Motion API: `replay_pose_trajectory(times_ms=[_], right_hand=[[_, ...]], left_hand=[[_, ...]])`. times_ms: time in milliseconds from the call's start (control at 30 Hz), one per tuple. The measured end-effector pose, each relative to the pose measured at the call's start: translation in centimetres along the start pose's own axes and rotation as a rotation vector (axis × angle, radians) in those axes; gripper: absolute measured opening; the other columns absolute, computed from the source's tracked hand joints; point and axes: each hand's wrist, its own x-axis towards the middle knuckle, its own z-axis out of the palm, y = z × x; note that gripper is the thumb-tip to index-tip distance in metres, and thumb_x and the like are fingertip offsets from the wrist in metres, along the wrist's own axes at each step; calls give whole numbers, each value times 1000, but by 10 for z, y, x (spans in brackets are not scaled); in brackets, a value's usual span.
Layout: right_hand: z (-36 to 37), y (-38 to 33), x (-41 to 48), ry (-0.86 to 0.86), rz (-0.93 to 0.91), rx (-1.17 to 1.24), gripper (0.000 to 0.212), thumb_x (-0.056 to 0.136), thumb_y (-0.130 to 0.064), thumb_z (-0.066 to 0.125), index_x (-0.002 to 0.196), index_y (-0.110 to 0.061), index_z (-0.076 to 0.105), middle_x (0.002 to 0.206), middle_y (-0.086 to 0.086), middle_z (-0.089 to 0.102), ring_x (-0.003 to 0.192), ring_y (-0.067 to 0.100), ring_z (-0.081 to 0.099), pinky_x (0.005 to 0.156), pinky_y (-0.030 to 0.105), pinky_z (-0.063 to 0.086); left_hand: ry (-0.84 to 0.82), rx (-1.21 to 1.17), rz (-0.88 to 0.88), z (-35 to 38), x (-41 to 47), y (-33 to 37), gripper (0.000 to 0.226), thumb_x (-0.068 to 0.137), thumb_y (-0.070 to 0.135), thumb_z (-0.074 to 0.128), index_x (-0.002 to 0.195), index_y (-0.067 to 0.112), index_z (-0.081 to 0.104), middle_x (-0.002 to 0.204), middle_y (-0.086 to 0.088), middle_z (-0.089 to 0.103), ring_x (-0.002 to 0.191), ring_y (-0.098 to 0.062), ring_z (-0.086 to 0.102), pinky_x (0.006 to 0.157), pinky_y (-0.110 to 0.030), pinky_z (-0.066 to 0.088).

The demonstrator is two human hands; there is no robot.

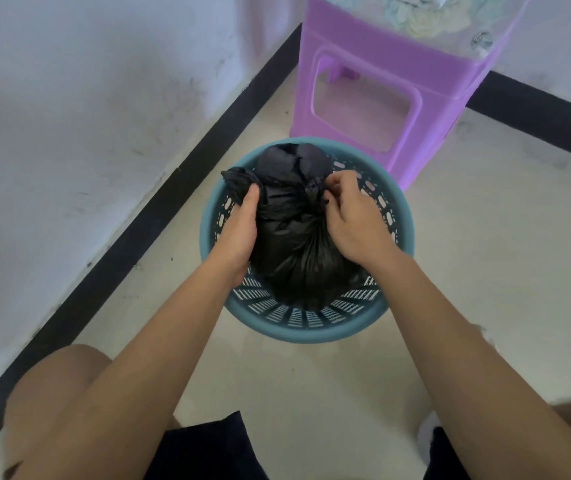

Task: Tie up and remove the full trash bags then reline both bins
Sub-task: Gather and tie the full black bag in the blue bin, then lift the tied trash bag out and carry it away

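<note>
Two hands hold a black bag [291,237] in a blue basket [311,327]. The left hand [239,226] grips one end; the right hand [349,216] pinches the other.

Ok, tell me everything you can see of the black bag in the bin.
The black bag is thin, crinkled, slightly glossy plastic. It bulges full and stands upright inside the blue slotted bin, its top hiding part of the far rim. The left hand grips a bunched flap at its upper left. The right hand pinches a twisted bit near the top. Whether a knot is finished cannot be told.
</note>
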Motion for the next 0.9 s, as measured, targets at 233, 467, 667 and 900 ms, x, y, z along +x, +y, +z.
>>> replay_pose_trajectory(times_ms=[233, 467, 667, 900], right_hand=[[-12, -5, 2, -104, 50, 88, 46, 103, -26, 45, 147, -20, 34, 132, 3, 61, 117, 24, 60, 99, 37, 45], [-118, -107, -12, -287, 4, 302, 65, 94, -36, 43, 154, -42, 19, 150, -8, 47, 136, 13, 47, 114, 45, 37], [-255, -277, -7, -324, -139, 5, 50, 91, -46, 60, 138, -30, 54, 127, -12, 62, 114, 6, 57, 103, 38, 48], [-407, -512, -24, -312, -374, -177, 28, 98, -35, 59, 122, -20, 59, 114, 0, 64, 101, 17, 59, 88, 31, 46]], left_hand=[[248, 51, -18, 9, -12, 17, 67, 83, 70, 47, 140, 35, 50, 134, 7, 61, 119, -14, 59, 107, -42, 44], [340, 133, 39, 42, -108, 126, 36, 100, 48, 45, 125, 29, 61, 119, 9, 67, 111, -10, 62, 105, -39, 46], [409, 370, 195, 49, -240, 301, 23, 100, 40, 48, 119, 32, 57, 116, 8, 63, 114, -20, 60, 98, -36, 46], [450, 784, 434, 27, -427, 519, 67, 95, 27, 60, 151, 32, 24, 153, -3, 35, 137, -23, 40, 110, -48, 40]])
